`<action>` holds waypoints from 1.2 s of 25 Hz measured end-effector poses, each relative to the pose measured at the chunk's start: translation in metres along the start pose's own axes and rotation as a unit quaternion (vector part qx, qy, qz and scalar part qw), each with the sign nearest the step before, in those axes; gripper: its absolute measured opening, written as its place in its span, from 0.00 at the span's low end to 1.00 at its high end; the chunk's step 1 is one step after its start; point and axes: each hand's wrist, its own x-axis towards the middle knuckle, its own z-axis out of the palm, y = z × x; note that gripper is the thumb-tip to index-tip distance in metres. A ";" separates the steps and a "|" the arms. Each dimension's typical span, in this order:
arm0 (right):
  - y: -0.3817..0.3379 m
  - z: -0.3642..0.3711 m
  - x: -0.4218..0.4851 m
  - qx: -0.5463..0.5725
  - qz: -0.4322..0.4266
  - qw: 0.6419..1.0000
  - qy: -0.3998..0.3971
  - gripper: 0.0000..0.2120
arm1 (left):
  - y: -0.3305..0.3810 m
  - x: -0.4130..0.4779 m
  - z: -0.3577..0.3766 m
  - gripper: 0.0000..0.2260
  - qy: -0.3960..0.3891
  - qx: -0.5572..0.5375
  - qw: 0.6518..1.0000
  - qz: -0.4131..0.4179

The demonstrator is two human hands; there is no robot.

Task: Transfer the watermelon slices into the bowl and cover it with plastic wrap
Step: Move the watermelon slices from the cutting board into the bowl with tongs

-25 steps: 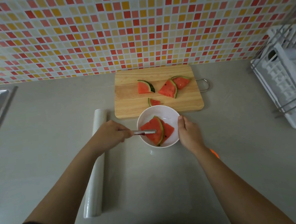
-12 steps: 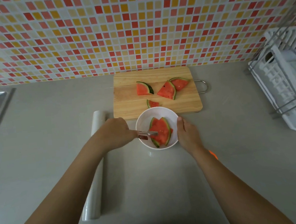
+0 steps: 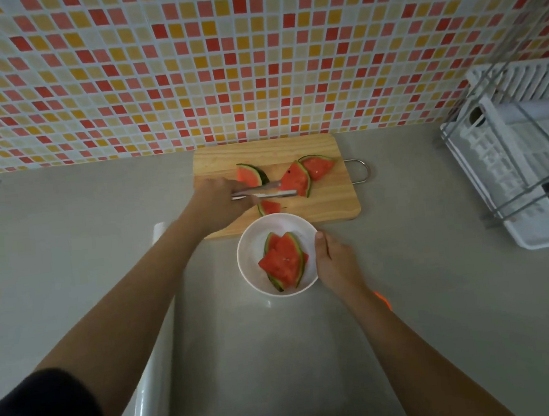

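Now the left hand [image 3: 219,201], clamped on tongs [image 3: 265,191], reaches a mid-frame slice [image 3: 296,182] (transfer step); right hand [image 3: 335,260] grips the bowl [image 3: 254,253]; next, pinch it.

**Camera placement: one head view**

Single wide-angle camera, worn on the head, looking forward and steeply down over the counter [image 3: 70,261]. Faces the tiled wall [image 3: 252,59], which fills the upper frame. Both forearms enter from the bottom edge. Cutting board [image 3: 326,202] and bowl [image 3: 251,260] sit mid-frame at arm's reach; dish rack [image 3: 532,183] at right edge. No second view to compare.
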 end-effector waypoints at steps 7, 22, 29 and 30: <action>0.003 0.000 -0.001 0.004 -0.020 1.000 0.008 0.18 | -0.007 0.071 0.006 0.16 -0.038 -0.046 0.990 -0.130; 0.003 -0.001 0.001 0.001 -0.043 0.999 -0.005 0.15 | -0.024 0.094 0.032 0.09 -0.170 -0.379 0.872 -0.259; 0.005 0.002 0.002 -0.001 -0.048 0.999 0.007 0.16 | -0.010 0.096 0.042 0.08 -0.175 -0.371 0.884 -0.222; 0.005 0.002 0.002 0.003 -0.049 0.999 0.011 0.15 | -0.007 0.097 0.045 0.07 -0.178 -0.359 0.890 -0.217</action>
